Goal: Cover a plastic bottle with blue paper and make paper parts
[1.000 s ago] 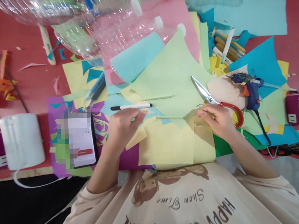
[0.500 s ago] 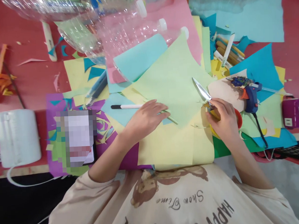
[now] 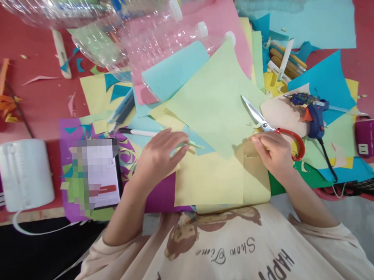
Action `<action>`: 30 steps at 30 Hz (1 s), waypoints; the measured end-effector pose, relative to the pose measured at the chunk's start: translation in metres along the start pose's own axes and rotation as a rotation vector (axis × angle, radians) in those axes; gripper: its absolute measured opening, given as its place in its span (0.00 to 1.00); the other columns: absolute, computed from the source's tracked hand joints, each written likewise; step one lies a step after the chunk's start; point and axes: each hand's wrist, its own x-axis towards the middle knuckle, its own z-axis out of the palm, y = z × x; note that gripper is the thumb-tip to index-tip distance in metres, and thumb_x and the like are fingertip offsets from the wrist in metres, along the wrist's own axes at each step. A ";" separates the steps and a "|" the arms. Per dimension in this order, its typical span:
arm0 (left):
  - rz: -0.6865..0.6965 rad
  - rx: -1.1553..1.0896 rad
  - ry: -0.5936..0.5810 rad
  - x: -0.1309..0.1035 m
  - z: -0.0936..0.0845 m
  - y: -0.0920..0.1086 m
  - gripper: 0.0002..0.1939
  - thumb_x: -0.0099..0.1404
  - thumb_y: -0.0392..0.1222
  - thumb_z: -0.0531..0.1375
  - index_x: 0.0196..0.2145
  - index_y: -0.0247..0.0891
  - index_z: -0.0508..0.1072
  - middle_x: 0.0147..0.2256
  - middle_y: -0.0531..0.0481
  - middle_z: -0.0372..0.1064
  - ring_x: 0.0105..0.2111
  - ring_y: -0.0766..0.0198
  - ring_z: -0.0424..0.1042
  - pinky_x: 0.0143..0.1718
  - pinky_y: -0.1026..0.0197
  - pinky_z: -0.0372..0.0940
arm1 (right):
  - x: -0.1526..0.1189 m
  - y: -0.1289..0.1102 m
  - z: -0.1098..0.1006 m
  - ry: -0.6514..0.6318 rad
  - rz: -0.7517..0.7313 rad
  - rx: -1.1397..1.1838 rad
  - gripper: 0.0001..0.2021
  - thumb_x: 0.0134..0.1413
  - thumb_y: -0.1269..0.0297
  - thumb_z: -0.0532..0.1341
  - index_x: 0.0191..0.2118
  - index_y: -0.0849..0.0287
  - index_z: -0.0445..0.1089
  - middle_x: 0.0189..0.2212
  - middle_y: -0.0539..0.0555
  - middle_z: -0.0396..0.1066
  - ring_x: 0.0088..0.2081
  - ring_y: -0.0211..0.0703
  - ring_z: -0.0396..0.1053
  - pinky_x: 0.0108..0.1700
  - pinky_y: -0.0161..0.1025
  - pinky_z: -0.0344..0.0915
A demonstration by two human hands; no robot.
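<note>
My left hand (image 3: 164, 157) lies low over the papers at the left, fingers stretched out and thumb apart. Under it are a white pen with a black cap (image 3: 138, 132) and a thin green paper strip (image 3: 195, 144), which shows by the fingertips. My right hand (image 3: 274, 152) is closed, fingertips together over the edge of the pale green sheet (image 3: 216, 101); what they pinch, if anything, is too small to make out. Scissors with red handles (image 3: 291, 141) lie just beyond it, blades nearly closed. A pale yellow sheet (image 3: 210, 180) lies between my hands.
Clear plastic bottles (image 3: 167, 42) lie along the back. On the right are a blue glue gun (image 3: 316, 118) and several markers (image 3: 285, 61). To the left are a phone (image 3: 103, 172) and a white case (image 3: 25, 174). Paper scraps (image 3: 121, 91) are scattered about.
My left hand has moved left, and the pen and green strip have shifted left with it. My right hand has let go of the scissors and drawn back slightly toward me.
</note>
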 end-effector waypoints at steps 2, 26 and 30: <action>-0.087 0.007 0.016 0.003 -0.002 0.000 0.06 0.67 0.42 0.54 0.37 0.41 0.71 0.36 0.48 0.77 0.39 0.59 0.75 0.46 0.56 0.68 | 0.003 -0.005 0.005 -0.068 -0.048 0.009 0.14 0.64 0.64 0.54 0.27 0.56 0.70 0.31 0.55 0.78 0.34 0.45 0.75 0.37 0.44 0.71; -0.695 -0.967 -0.029 0.013 -0.002 0.023 0.26 0.63 0.62 0.54 0.38 0.34 0.75 0.30 0.44 0.77 0.26 0.61 0.75 0.30 0.59 0.70 | 0.012 -0.022 0.013 -0.054 -0.076 0.166 0.12 0.64 0.69 0.54 0.48 0.56 0.72 0.45 0.56 0.76 0.48 0.45 0.73 0.48 0.47 0.73; -0.652 -1.261 -0.062 0.023 0.012 0.031 0.33 0.58 0.65 0.58 0.50 0.35 0.70 0.41 0.41 0.77 0.39 0.51 0.78 0.37 0.53 0.74 | 0.007 -0.034 0.019 -0.052 -0.186 0.082 0.14 0.64 0.69 0.54 0.52 0.58 0.70 0.45 0.59 0.76 0.48 0.47 0.73 0.49 0.48 0.73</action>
